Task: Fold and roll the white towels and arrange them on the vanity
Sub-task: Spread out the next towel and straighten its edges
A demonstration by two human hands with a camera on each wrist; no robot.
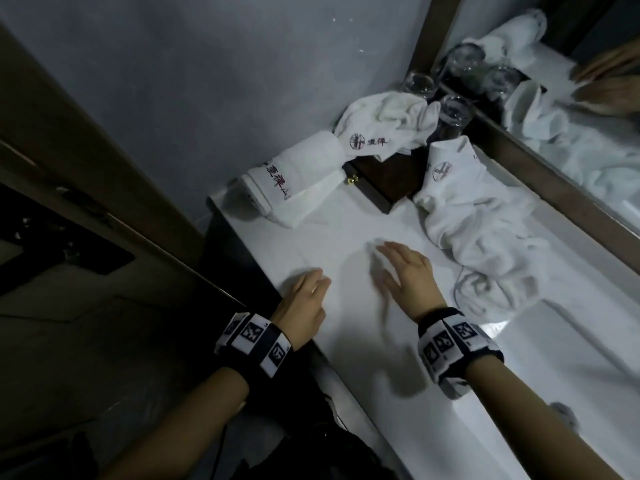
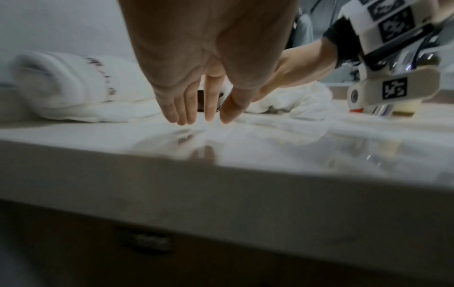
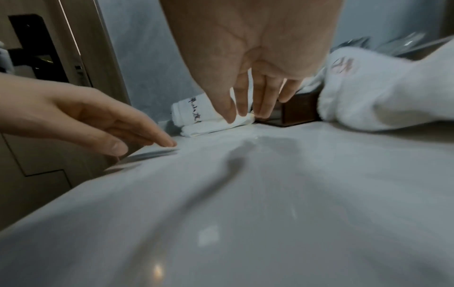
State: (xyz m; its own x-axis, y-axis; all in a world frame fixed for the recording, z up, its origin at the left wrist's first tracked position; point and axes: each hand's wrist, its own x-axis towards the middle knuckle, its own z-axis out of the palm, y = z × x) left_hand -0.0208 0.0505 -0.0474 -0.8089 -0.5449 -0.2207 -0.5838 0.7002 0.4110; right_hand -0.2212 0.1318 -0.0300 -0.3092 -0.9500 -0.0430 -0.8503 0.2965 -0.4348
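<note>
Both bare hands are held low over the glossy white stone vanity top (image 1: pixel 363 327), the left hand (image 1: pixel 304 299) at its near edge and the right hand (image 1: pixel 405 271) farther in, fingers straight and released, nothing grasped. One rolled white towel with dark lettering (image 1: pixel 294 174) is laid at the far-left corner beside a dark wooden box (image 1: pixel 381 181), over which a crumpled white towel (image 1: pixel 384 123) is draped. Another crumpled white logo towel (image 1: pixel 481 220) is heaped right of the box, by the mirror.
</note>
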